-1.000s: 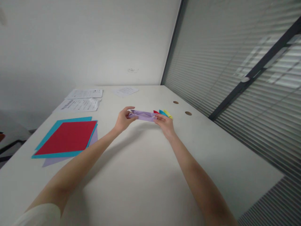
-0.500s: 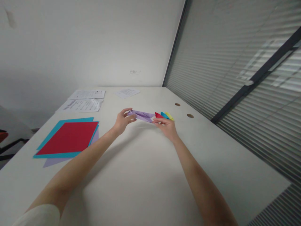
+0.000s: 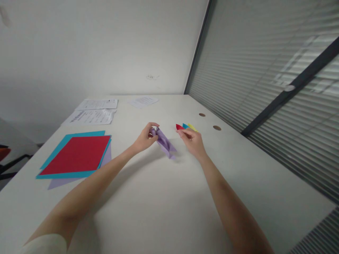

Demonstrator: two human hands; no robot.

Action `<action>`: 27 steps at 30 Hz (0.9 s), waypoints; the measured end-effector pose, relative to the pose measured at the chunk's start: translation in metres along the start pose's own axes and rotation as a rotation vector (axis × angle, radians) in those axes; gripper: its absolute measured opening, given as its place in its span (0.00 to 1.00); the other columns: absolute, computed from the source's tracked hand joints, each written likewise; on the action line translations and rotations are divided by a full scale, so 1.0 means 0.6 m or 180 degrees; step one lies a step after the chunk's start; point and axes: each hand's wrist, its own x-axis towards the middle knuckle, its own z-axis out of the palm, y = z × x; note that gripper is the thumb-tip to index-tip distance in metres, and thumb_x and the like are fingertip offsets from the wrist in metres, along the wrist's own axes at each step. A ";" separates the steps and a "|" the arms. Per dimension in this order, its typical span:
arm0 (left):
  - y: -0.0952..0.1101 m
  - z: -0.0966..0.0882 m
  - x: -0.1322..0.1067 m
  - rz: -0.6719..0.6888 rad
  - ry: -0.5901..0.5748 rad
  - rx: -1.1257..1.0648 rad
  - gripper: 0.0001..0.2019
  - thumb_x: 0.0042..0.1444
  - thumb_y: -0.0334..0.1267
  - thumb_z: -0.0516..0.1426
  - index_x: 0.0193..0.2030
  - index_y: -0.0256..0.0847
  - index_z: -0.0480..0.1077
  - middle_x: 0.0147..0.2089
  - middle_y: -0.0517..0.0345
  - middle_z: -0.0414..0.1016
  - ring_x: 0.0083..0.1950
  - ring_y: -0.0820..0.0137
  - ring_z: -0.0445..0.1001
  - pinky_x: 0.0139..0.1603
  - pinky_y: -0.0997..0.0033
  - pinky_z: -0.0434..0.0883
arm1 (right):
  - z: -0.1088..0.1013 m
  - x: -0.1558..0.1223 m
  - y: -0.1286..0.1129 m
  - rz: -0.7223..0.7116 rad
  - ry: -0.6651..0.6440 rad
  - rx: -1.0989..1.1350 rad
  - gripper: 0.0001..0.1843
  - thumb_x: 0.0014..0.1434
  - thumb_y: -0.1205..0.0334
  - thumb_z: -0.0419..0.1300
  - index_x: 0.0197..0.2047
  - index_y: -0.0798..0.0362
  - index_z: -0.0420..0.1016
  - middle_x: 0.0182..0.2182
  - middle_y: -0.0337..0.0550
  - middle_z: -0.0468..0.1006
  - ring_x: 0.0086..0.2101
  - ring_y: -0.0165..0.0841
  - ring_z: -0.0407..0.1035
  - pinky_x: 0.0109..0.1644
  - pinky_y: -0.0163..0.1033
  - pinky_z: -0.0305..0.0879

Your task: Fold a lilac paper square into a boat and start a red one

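My left hand pinches one end of a long folded purple paper piece, whose other end slopes down toward the white table. Just to the right, my right hand hovers with its fingers loosely curled and nothing in them, a short gap away from the purple piece. Beyond my right hand lie three small folded paper shapes side by side: a red one, a blue one and a yellow one.
A stack of square sheets lies at the left: a red sheet on a blue sheet on a purple one. Printed white papers lie at the far left edge. Two round cable holes sit near the blinds on the right.
My right hand has let go of the purple piece and drawn slightly away. The piece, held level between both hands before, now hangs from my left hand and tilts down.
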 end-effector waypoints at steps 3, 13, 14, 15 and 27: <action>0.006 0.002 -0.006 0.0157 -0.0545 0.0137 0.26 0.44 0.26 0.54 0.53 0.42 0.61 0.31 0.67 0.62 0.31 0.75 0.64 0.33 0.75 0.63 | 0.010 -0.004 0.006 -0.0106 -0.0241 0.0055 0.17 0.56 0.53 0.63 0.46 0.51 0.81 0.38 0.45 0.75 0.29 0.28 0.69 0.31 0.35 0.68; 0.013 0.017 -0.012 0.0155 -0.0712 0.0209 0.29 0.43 0.24 0.53 0.55 0.43 0.62 0.40 0.60 0.69 0.32 0.77 0.65 0.34 0.75 0.63 | 0.063 -0.017 0.034 0.0224 -0.0567 0.0753 0.10 0.55 0.57 0.63 0.39 0.53 0.79 0.34 0.44 0.79 0.34 0.32 0.75 0.41 0.39 0.73; 0.012 0.018 -0.010 0.0063 -0.0586 0.0137 0.29 0.42 0.25 0.53 0.55 0.42 0.62 0.41 0.60 0.70 0.30 0.78 0.64 0.32 0.76 0.62 | 0.065 -0.017 0.034 0.0301 -0.0472 0.0802 0.10 0.55 0.57 0.64 0.39 0.52 0.78 0.31 0.43 0.79 0.32 0.32 0.74 0.39 0.39 0.73; 0.010 0.019 -0.008 -0.0060 -0.0485 0.0028 0.29 0.42 0.25 0.54 0.55 0.41 0.62 0.41 0.59 0.72 0.29 0.79 0.64 0.30 0.76 0.62 | 0.066 -0.017 0.035 0.0356 -0.0364 0.0844 0.11 0.54 0.56 0.64 0.39 0.52 0.77 0.29 0.41 0.78 0.30 0.31 0.74 0.37 0.38 0.72; 0.003 0.021 -0.003 -0.0834 -0.0285 -0.0808 0.21 0.40 0.28 0.58 0.45 0.36 0.74 0.37 0.54 0.79 0.31 0.73 0.72 0.29 0.76 0.64 | 0.064 -0.017 0.030 -0.0676 -0.0196 0.0018 0.10 0.60 0.63 0.60 0.43 0.51 0.81 0.30 0.42 0.77 0.29 0.30 0.70 0.34 0.36 0.69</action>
